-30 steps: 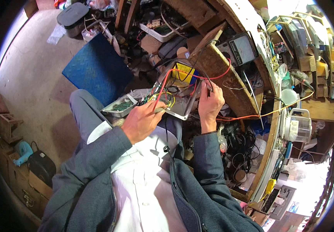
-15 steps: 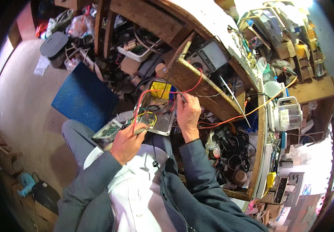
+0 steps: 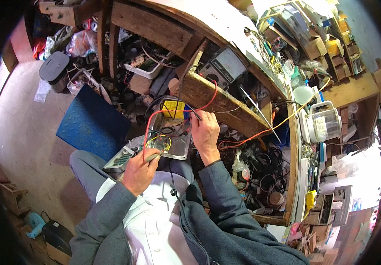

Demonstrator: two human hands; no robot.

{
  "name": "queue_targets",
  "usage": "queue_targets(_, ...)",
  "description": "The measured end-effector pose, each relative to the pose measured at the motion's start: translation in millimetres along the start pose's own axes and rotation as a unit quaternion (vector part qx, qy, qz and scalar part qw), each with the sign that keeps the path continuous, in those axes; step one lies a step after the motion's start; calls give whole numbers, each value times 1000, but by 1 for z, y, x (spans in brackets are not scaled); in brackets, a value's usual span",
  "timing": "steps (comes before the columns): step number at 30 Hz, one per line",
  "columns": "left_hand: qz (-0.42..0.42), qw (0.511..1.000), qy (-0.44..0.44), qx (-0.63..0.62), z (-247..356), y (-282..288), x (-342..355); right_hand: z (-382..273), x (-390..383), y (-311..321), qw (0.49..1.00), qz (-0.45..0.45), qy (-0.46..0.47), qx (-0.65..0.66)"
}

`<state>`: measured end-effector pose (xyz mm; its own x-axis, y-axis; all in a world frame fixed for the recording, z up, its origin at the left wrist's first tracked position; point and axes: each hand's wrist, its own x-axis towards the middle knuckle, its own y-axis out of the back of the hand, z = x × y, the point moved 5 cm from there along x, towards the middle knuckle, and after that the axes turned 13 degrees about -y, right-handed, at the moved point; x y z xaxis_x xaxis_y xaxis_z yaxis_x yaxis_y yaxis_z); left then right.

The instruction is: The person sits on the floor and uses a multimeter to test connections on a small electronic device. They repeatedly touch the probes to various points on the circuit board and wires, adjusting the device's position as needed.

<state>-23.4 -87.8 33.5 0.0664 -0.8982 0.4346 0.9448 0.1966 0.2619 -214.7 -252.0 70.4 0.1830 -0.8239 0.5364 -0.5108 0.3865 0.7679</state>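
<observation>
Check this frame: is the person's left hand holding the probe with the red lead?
Yes, the left hand grips a probe whose red lead arcs up over the open metal case.

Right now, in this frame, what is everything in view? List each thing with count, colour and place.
Open metal device tray with wiring: one, silvery, on the lap under both hands.
Yellow block: one, at the tray's far end.
Red test lead: one, arcing over the tray.
Analogue meter: one, grey, on the wooden bench.
Green circuit board: one, left of the tray.
Blue ribbed mat: one, on the floor.
Clear jug kettle: one, right shelf.
Left hand: holds a probe.
Right hand: holds a probe at the tray.
</observation>
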Motion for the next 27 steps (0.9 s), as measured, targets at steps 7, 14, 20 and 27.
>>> queue_targets(7,6,1000,-13,-5,-2,-1,-1,2,0,-2,1000,-2,-5,-14)
queue_targets(14,-2,1000,4,-12,-1,0,-1,-2,1,0,1000,7,-8,-11)
queue_targets(20,3,1000,-2,-15,-3,-2,-1,0,1,0,1000,0,-7,-15)
queue_targets(27,-5,1000,6,-7,-3,-1,-1,-2,3,1,1000,5,-1,-22)
